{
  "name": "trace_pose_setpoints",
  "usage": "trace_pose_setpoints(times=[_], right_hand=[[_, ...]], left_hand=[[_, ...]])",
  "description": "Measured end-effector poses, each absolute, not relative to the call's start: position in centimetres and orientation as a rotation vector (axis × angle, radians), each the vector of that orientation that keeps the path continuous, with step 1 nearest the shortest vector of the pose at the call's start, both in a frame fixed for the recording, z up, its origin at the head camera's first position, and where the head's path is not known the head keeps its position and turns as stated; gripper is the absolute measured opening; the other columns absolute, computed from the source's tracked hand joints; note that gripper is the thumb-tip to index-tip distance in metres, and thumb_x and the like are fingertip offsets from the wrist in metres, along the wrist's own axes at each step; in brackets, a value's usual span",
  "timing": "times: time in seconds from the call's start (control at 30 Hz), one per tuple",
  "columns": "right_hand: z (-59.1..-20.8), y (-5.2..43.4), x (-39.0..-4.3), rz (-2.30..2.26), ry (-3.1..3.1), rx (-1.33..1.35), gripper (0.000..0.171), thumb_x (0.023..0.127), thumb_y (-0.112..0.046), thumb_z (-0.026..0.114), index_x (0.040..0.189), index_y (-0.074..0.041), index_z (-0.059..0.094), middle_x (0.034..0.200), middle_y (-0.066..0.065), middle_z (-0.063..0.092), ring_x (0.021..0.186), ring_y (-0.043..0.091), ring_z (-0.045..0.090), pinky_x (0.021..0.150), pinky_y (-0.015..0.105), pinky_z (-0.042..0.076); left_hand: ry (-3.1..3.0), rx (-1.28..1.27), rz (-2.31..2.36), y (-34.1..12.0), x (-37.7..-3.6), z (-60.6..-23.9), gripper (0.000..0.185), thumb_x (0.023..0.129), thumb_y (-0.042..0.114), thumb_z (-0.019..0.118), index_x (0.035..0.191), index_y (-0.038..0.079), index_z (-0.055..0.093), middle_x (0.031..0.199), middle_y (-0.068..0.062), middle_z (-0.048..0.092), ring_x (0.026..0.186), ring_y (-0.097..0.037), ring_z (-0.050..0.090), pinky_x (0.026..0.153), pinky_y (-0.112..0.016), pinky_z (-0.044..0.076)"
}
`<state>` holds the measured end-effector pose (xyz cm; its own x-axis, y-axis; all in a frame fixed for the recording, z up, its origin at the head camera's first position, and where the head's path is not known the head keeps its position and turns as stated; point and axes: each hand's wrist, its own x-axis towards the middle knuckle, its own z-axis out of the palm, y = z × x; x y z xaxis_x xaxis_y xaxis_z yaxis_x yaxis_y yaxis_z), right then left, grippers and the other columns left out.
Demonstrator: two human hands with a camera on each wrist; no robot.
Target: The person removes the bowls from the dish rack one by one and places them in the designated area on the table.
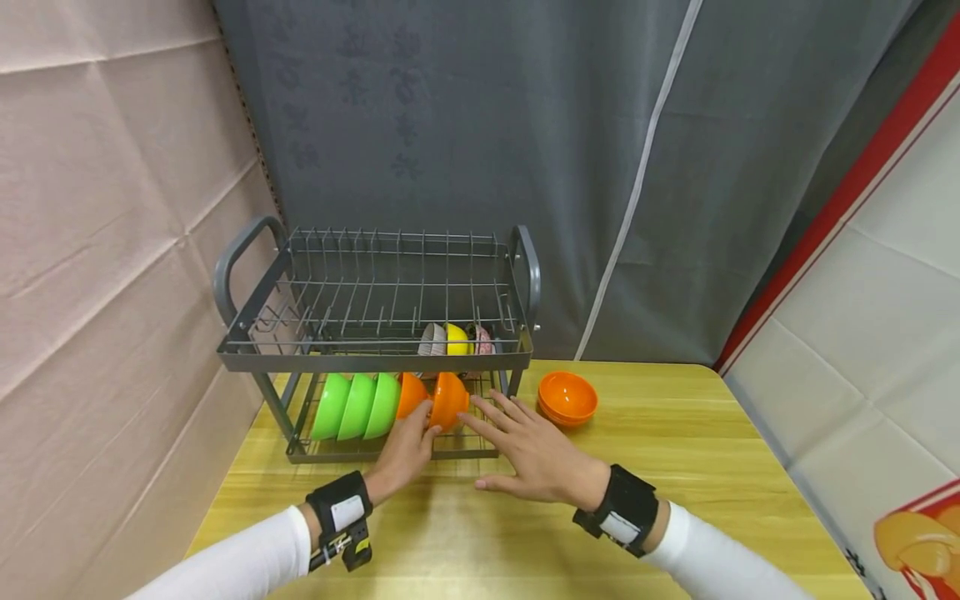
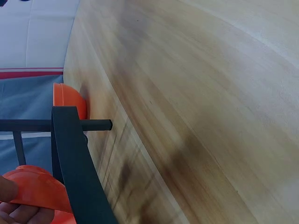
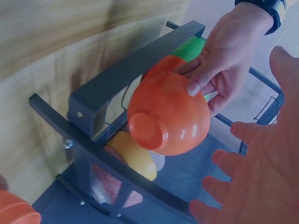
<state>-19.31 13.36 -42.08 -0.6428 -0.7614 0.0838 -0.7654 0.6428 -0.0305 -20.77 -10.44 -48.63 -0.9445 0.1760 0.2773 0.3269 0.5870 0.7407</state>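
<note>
My left hand (image 1: 403, 454) pinches the rim of an orange bowl (image 1: 450, 402) on the lower tier of a dark dish rack (image 1: 375, 363). The bowl stands on its side, base facing right, as the right wrist view also shows. To its left sits another orange bowl (image 1: 411, 392), partly hidden, then several green bowls (image 1: 358, 408) in a row. My right hand (image 1: 532, 457) spreads its fingers just right of the held bowl and grips nothing; whether a fingertip touches it, I cannot tell. In the right wrist view its fingers (image 3: 229, 163) look apart from the bowl.
Stacked orange bowls (image 1: 567, 398) stand on the wooden table (image 1: 675, 467) right of the rack. Behind the lower tier are a yellow bowl (image 1: 457, 339), a whitish ribbed one (image 1: 432, 340) and a pink patterned piece (image 1: 483, 340). A grey curtain (image 1: 450, 125) hangs behind.
</note>
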Motion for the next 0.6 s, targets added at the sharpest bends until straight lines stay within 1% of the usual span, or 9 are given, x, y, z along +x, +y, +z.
trace_pose_setpoints(times=[0.03, 0.1, 0.17, 0.23, 0.27, 0.4, 0.47, 0.6], right_hand=[[-41.9, 13.2, -19.4, 0.091, -2.791, 1.3, 0.086, 0.095, -0.072, 0.045, 0.163, -0.027, 0.019, 0.171, 0.007, 0.02, 0.158, 0.034, 0.019, 0.125, 0.057, 0.027], [-41.6, 12.9, -19.5, 0.085, -2.79, 1.304, 0.086, 0.095, -0.071, 0.047, 0.163, -0.027, 0.02, 0.171, 0.007, 0.02, 0.158, 0.034, 0.019, 0.126, 0.056, 0.025], [-41.4, 12.6, -19.6, 0.079, -2.784, 1.313, 0.086, 0.095, -0.069, 0.05, 0.163, -0.026, 0.021, 0.17, 0.008, 0.021, 0.158, 0.035, 0.019, 0.126, 0.055, 0.024], [-41.2, 12.4, -19.7, 0.077, -2.773, 1.322, 0.086, 0.094, -0.068, 0.052, 0.163, -0.024, 0.023, 0.17, 0.009, 0.023, 0.157, 0.036, 0.02, 0.127, 0.055, 0.023], [-41.1, 12.4, -19.7, 0.069, -2.767, 1.326, 0.086, 0.094, -0.067, 0.053, 0.163, -0.024, 0.023, 0.169, 0.01, 0.023, 0.157, 0.036, 0.02, 0.127, 0.055, 0.023], [-40.8, 12.1, -19.8, 0.04, -2.754, 1.331, 0.086, 0.094, -0.067, 0.053, 0.162, -0.022, 0.025, 0.169, 0.011, 0.025, 0.157, 0.036, 0.02, 0.127, 0.054, 0.023], [-40.7, 12.0, -20.0, 0.014, -2.745, 1.33, 0.087, 0.094, -0.068, 0.052, 0.162, -0.022, 0.025, 0.168, 0.01, 0.025, 0.157, 0.035, 0.02, 0.127, 0.053, 0.024], [-40.6, 11.8, -20.3, 0.0, -2.729, 1.346, 0.086, 0.095, -0.068, 0.051, 0.162, -0.021, 0.026, 0.169, 0.009, 0.024, 0.157, 0.035, 0.02, 0.126, 0.054, 0.026]], left_hand=[[-2.641, -0.431, -1.279, -10.4, -20.7, -48.6, 0.018, 0.095, -0.003, 0.063, 0.112, 0.003, 0.058, 0.101, -0.02, 0.074, 0.091, -0.031, 0.073, 0.07, -0.038, 0.061], [-2.654, -0.44, -1.266, -10.3, -20.5, -48.5, 0.017, 0.096, -0.001, 0.063, 0.11, 0.004, 0.057, 0.097, -0.018, 0.075, 0.079, -0.024, 0.071, 0.064, -0.033, 0.059], [-2.668, -0.463, -1.255, -10.2, -20.3, -48.3, 0.015, 0.096, -0.001, 0.062, 0.108, 0.005, 0.056, 0.092, -0.015, 0.074, 0.068, -0.016, 0.064, 0.057, -0.026, 0.053], [-2.673, -0.488, -1.248, -10.2, -20.1, -48.0, 0.014, 0.097, 0.0, 0.061, 0.107, 0.006, 0.056, 0.09, -0.014, 0.074, 0.062, -0.012, 0.056, 0.053, -0.022, 0.046], [-2.675, -0.498, -1.241, -10.1, -20.0, -48.0, 0.014, 0.097, 0.0, 0.061, 0.108, 0.006, 0.056, 0.089, -0.013, 0.074, 0.061, -0.012, 0.056, 0.053, -0.022, 0.045], [-2.67, -0.53, -1.17, -10.1, -19.7, -47.8, 0.018, 0.096, 0.0, 0.064, 0.112, 0.006, 0.059, 0.091, -0.013, 0.075, 0.07, -0.015, 0.064, 0.059, -0.021, 0.05], [-2.671, -0.534, -1.137, -10.1, -19.7, -47.7, 0.02, 0.095, 0.0, 0.065, 0.113, 0.005, 0.06, 0.091, -0.012, 0.075, 0.072, -0.016, 0.066, 0.061, -0.022, 0.051], [-2.671, -0.542, -1.095, -10.3, -19.5, -47.7, 0.022, 0.094, 0.0, 0.066, 0.115, 0.003, 0.062, 0.09, -0.012, 0.074, 0.069, -0.012, 0.063, 0.06, -0.021, 0.05]])
